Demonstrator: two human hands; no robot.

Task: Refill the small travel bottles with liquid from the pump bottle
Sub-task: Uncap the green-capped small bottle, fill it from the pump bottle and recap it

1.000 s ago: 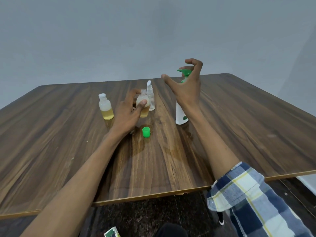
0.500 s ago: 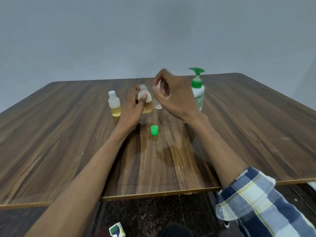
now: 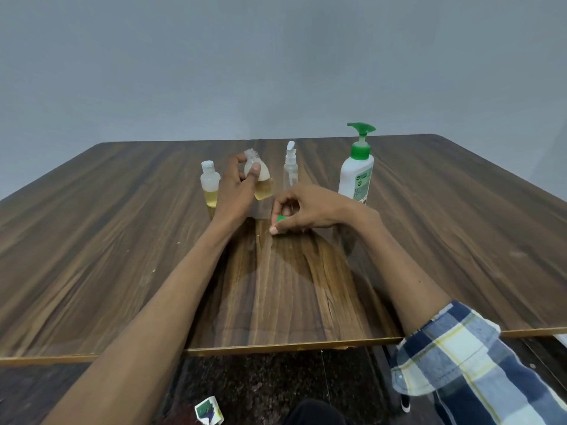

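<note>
My left hand grips an uncapped small travel bottle partly filled with yellow liquid, tilted a little to the left, over the wooden table. Just right of it, my right hand pinches a small green cap at the table surface. A white pump bottle with a green pump head stands behind and right of my right hand. A capped small bottle with yellow liquid stands left of my left hand. A clear spray bottle stands between the held bottle and the pump bottle.
The table's front edge runs near me, with dark floor below it. A small printed packet lies on the floor. A plain grey wall rises behind the table.
My right hand left the pump head, came down and left, and now pinches the green cap on the table. My left hand kept its hold on the uncapped bottle.
</note>
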